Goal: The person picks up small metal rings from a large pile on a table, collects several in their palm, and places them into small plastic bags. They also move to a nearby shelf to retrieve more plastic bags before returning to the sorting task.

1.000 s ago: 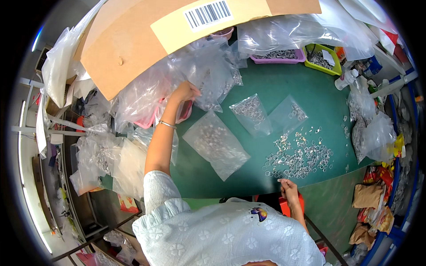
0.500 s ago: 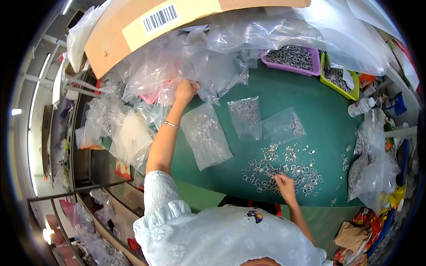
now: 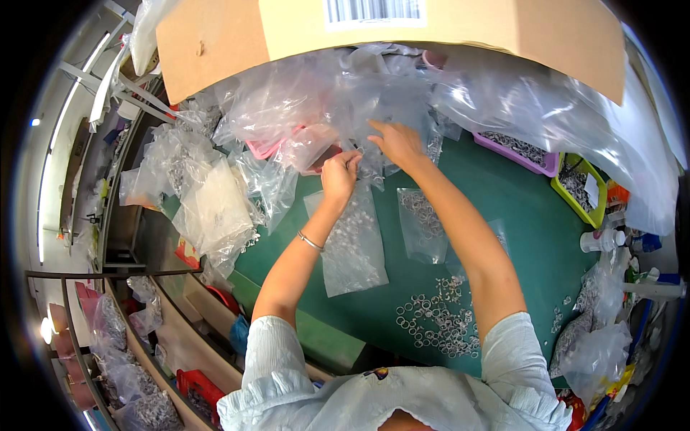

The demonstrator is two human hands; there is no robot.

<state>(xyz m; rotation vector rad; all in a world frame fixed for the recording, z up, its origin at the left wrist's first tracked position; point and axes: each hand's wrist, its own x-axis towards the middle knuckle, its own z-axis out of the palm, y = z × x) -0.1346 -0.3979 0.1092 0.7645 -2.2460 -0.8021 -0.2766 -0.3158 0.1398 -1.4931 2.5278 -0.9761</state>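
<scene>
At the far middle of the table, my left hand [image 3: 339,176] is closed, thumb and fingers pressed together. What it pinches, if anything, is hidden. It is beside a pink basket [image 3: 266,147] partly covered by clear plastic bags [image 3: 287,108]. Just right of it, my right hand [image 3: 401,146] reaches over a clear bag of small pieces, its fingers stretched out and apart. Below my hands lie a flat clear bag [image 3: 353,248] of small metal pieces and a smaller bag [image 3: 424,226] of rings. A loose pile of metal rings [image 3: 438,320] is nearer me, partly hidden by my right arm.
A cardboard box [image 3: 460,29] overhangs the far side. Purple [image 3: 517,161] and green trays [image 3: 593,212] of metal pieces stand at the far right, near a white bottle [image 3: 602,241]. Filled bags [image 3: 208,208] crowd the table's left side; others [image 3: 593,352] lie at the right.
My right hand has left the loose rings and moved far and left to the bags, beside my left hand. The left hand stays near the pink basket. The view has shifted.
</scene>
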